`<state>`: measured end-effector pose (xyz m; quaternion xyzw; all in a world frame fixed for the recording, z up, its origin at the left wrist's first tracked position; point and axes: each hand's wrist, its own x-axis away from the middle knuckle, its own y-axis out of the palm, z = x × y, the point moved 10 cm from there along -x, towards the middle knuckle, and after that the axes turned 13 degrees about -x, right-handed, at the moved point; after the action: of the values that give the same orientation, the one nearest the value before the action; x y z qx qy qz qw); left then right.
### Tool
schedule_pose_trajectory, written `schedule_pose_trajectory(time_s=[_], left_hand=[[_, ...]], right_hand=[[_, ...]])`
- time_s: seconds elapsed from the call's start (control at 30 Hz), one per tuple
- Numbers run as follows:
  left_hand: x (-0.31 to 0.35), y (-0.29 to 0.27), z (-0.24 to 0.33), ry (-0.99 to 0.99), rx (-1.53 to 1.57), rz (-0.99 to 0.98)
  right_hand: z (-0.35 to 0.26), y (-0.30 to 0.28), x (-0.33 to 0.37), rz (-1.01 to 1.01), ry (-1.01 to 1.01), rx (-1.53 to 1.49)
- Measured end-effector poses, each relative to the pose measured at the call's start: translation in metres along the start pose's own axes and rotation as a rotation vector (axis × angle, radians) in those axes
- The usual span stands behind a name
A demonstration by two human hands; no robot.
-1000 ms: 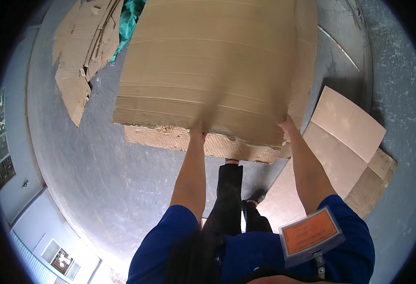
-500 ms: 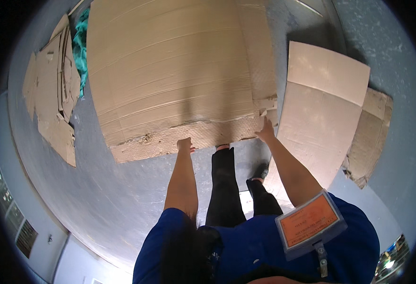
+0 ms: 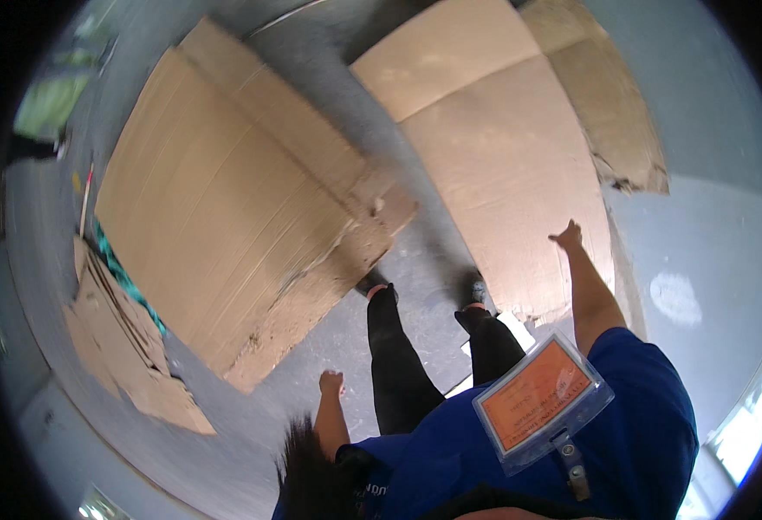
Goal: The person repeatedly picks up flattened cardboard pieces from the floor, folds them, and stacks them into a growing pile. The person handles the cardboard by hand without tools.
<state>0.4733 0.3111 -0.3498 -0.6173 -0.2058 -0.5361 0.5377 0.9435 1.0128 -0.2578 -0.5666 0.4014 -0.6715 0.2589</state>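
Observation:
A large brown cardboard sheet point(image 3: 216, 204) lies flat on the floor at the left, its near edge torn and ragged. My left hand point(image 3: 332, 381) hangs just off that edge, fingers curled in with nothing seen in them. Over a paler, creased cardboard sheet point(image 3: 502, 165) on the right, my right hand point(image 3: 568, 236) is held out with fingers apart and holds nothing. Whether it touches the sheet I cannot tell.
Several torn cardboard pieces point(image 3: 134, 347) lie at the far left, beside green material point(image 3: 125, 277). Another cardboard piece point(image 3: 606, 95) sticks out from under the paler sheet. My feet stand on grey floor point(image 3: 420, 260) between the sheets. A blurred light-green shape point(image 3: 51, 104) is at the upper left.
My view has swung to the right. Both hands have left the large sheet's near edge; my right hand is now over the paler sheet, my left hand back near my side.

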Motion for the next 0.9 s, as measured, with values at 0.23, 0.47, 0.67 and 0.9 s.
schedule_pose_trajectory(time_s=[0.23,0.47,0.67,0.9], left_hand=[[0.076,0.022,0.052,-0.464,0.222,-0.258],[0.098,0.017,0.138,-0.172,-0.109,-0.311],[0.094,-0.019,0.185,-0.188,-0.102,-0.212],[0.052,-0.029,0.318,-0.030,-0.153,-0.063]], right_hand=[[0.177,-0.067,-0.085,0.101,0.104,-0.226],[0.257,-0.059,-0.171,0.110,-0.015,-0.222],[0.269,-0.018,-0.203,-0.008,0.001,-0.253],[0.262,-0.059,-0.093,0.282,-0.215,-0.474]])
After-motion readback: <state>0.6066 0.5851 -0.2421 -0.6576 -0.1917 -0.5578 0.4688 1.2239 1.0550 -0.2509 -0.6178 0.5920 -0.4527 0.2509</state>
